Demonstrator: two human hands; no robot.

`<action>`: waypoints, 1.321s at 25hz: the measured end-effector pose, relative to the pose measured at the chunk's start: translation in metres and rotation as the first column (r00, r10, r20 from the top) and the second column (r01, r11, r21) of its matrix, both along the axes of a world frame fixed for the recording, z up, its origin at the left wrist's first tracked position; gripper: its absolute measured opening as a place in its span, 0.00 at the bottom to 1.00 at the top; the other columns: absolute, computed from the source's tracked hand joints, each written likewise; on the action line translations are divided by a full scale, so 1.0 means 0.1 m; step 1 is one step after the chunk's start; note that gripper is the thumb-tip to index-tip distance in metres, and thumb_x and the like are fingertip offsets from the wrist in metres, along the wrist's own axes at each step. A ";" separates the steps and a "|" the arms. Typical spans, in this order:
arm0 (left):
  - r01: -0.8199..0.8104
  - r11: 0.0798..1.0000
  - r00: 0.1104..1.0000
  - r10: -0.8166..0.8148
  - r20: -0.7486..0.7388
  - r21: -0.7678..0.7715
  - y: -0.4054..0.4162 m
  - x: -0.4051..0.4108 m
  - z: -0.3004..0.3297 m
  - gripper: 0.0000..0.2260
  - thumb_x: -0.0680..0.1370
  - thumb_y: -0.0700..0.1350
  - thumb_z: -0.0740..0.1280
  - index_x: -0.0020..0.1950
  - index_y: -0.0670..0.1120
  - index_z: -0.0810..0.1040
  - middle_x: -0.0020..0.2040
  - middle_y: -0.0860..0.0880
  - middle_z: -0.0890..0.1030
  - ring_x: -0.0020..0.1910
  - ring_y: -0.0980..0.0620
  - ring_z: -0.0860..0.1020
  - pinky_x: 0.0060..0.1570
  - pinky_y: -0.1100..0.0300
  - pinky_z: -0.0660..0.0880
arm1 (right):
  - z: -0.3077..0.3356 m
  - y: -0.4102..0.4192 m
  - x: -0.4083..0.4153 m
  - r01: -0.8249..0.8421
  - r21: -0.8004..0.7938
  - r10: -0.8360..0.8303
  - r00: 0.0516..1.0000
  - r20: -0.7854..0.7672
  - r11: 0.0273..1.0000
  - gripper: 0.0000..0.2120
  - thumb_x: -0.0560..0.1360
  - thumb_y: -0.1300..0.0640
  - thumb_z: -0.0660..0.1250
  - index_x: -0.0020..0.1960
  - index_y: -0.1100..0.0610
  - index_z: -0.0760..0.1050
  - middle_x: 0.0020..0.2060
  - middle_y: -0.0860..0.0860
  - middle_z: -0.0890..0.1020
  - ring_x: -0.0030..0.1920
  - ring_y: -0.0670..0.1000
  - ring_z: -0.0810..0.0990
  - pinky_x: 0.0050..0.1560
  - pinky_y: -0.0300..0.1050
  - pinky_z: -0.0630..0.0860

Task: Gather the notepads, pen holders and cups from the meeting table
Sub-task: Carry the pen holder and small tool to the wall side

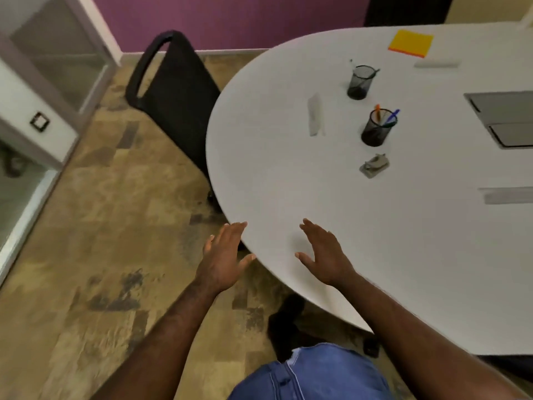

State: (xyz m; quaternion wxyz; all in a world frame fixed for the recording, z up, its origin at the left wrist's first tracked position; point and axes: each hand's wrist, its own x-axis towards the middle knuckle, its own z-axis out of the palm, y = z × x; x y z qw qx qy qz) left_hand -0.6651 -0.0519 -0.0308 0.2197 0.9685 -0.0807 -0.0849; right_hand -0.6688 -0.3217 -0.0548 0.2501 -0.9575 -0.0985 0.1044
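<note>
Two black mesh pen holders stand upright on the white bench, well apart from the hands. The nearer pen holder carries an orange pen and a blue pen that lean out over its rim; the farther pen holder stands just beyond it and shows only a thin item poking up at its edge. Farther back lies a yellow notepad with an orange lower edge, flat on the bench near its far side. In front of the nearer pen holder sits a small grey object, too blurred to identify. A pale strip lies to the left of the holders, and grey flat panels lie at the right edge of the view.

The left hand hangs over the bench's near rim with fingers straight and spread, holding nothing. The right hand hovers above the bench top, fingers likewise extended and spread, empty.

A black chair stands at the bench's left side on patterned brown carpet, before a purple wall.
</note>
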 end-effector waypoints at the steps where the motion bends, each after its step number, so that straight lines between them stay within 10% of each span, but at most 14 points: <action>1: 0.031 0.999 0.999 -0.031 -0.007 -0.010 -0.08 0.20 0.00 0.33 0.77 0.58 0.65 0.78 0.53 0.54 0.77 0.54 0.60 0.78 0.50 0.55 0.74 0.43 0.52 | -0.03 -0.06 0.12 0.032 0.004 -0.032 0.999 0.004 0.999 0.32 0.79 0.44 0.61 0.78 0.53 0.54 0.78 0.48 0.54 0.77 0.51 0.55 0.75 0.54 0.53; 19: 0.538 0.843 0.833 -0.533 -0.148 -0.003 -1.47 3.19 -0.55 0.38 0.75 0.60 0.67 0.79 0.53 0.52 0.80 0.51 0.52 0.78 0.48 0.53 0.74 0.43 0.56 | -0.22 -0.93 1.69 0.623 0.036 -0.623 0.782 -0.022 0.781 0.33 0.78 0.48 0.65 0.77 0.56 0.57 0.77 0.51 0.59 0.76 0.52 0.59 0.75 0.55 0.58; 33: 0.789 0.589 0.604 -0.691 -0.397 0.174 -1.88 4.09 -1.14 0.47 0.70 0.67 0.68 0.78 0.58 0.41 0.79 0.51 0.36 0.78 0.44 0.37 0.72 0.34 0.44 | -0.60 -1.69 2.82 0.968 0.252 -0.967 0.071 -0.244 0.008 0.23 0.76 0.53 0.68 0.67 0.61 0.70 0.58 0.57 0.78 0.55 0.56 0.78 0.58 0.50 0.74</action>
